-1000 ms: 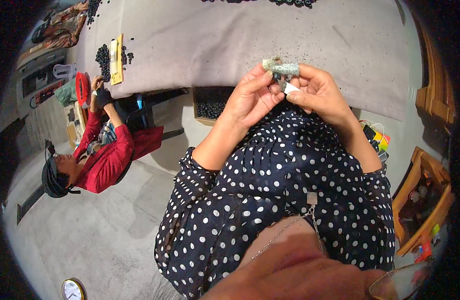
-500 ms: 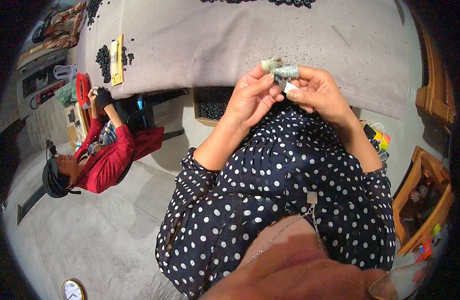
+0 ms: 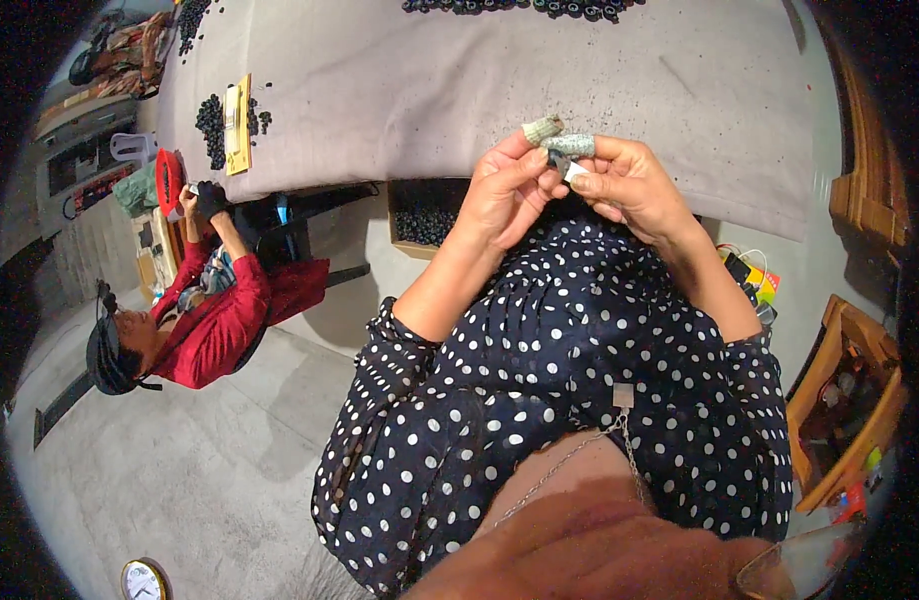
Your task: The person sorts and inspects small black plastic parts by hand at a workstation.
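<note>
The left hand [image 3: 507, 195] is pinching a small dark piece [image 3: 556, 160], its grip nearly closed between thumb and index finger. The right hand [image 3: 639, 192] is holding a small white, flat-looking object [image 3: 575, 171] in an equally narrow grip, its end pressing close to the dark piece; whether it is a tool or a part, I cannot tell. A pale green knitted finger cover [image 3: 541, 129] is wrapping the left index finger, and a speckled grey-green finger cover [image 3: 573, 146] the right one. Both hands are meeting in front of the wearer's navy dress with white polka dots [image 3: 579, 330], just off the near edge of a table covered in pale grey-mauve cloth [image 3: 409, 95].

Dark specks are dotting the cloth beyond the fingers. Under the table edge, left of the hands, a light-brown open box [image 3: 412, 243] is holding many small dark pieces. More dark round pieces [image 3: 579, 9] are lying at the far edge, and a heap is sitting beside a yellow rectangular board [image 3: 238, 125].

Work on the held piece appears to be under way, unfinished; which heaps are done or waiting is not showing.

To the left, a co-worker in a red top [image 3: 219, 320] is sitting. No writing is showing on the held things.
</note>
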Demonstrator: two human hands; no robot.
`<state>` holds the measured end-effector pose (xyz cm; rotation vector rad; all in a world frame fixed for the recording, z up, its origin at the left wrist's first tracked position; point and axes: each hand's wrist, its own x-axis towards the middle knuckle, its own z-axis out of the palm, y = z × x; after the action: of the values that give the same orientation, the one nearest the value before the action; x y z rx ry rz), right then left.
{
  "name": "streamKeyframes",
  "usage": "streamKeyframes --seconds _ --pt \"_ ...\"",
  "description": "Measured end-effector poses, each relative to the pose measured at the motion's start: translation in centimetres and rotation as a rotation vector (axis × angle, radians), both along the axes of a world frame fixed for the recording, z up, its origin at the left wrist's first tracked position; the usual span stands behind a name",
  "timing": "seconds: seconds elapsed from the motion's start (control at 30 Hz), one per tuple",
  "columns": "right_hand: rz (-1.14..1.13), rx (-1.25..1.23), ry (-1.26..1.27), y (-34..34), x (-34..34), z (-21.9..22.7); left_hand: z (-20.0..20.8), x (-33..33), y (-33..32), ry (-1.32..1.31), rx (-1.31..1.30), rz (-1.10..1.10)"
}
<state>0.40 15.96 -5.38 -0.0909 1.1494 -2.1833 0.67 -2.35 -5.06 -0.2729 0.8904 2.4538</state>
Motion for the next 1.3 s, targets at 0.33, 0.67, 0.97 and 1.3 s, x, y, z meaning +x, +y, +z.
streamKeyframes --seconds 0.33,0.67,0.97,1.3 --pt "-0.008 -0.015 -0.013 0.0 -0.1 0.5 0.0 -0.4 -0.1 -0.004 -0.004 -0.012" --pt "0.0 0.02 0.056 0.1 0.1 1.5 0.6 -0.5 -0.2 -0.006 0.075 -0.029" --pt "-0.007 0.018 0.026 -0.2 0.3 1.0 0.0 -0.1 -0.3 0.016 0.033 -0.045" --pt "-0.025 -0.05 -0.067 -0.2 0.1 0.8 -0.4 0.2 -0.3 -0.062 0.154 -0.088"
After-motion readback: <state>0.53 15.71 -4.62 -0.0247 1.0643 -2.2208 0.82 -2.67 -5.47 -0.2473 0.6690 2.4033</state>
